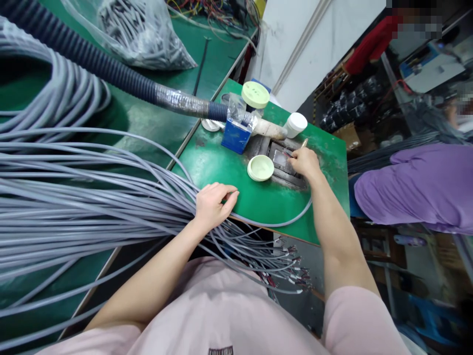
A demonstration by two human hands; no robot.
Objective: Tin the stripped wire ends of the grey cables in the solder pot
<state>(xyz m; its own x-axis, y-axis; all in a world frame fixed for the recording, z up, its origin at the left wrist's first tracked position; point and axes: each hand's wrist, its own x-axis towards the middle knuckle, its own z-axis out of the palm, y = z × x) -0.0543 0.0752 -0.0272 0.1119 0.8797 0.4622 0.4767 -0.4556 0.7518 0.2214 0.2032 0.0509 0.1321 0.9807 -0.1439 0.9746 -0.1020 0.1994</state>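
1. Green-topped workbench (207, 158) met a larger green bench (155, 116) along its left edge, probably giving the long grey cables (121, 217) room to lie out.
2. Square metal pot (281, 158): set in a dark frame towards the workbench's right edge. A corrugated hose's (111, 74) pale nozzle (271, 129) pointed its way, presumably for fumes; a blue box (235, 134) beside it perhaps propped it.
3. Right hand (306, 162): at the pot, fingers closed around a slim stick (304, 143), seemingly for control; its lower end was unclear.
4. Left hand (214, 204): over the cables at the front edge, fingers loosely curled, likely steadying them; I couldn't tell whether they gripped. One cable (273, 225) followed that edge, then curved up towards the right forearm.
5. Cream dish (260, 168): just beside the pot, apparently for easy reach.
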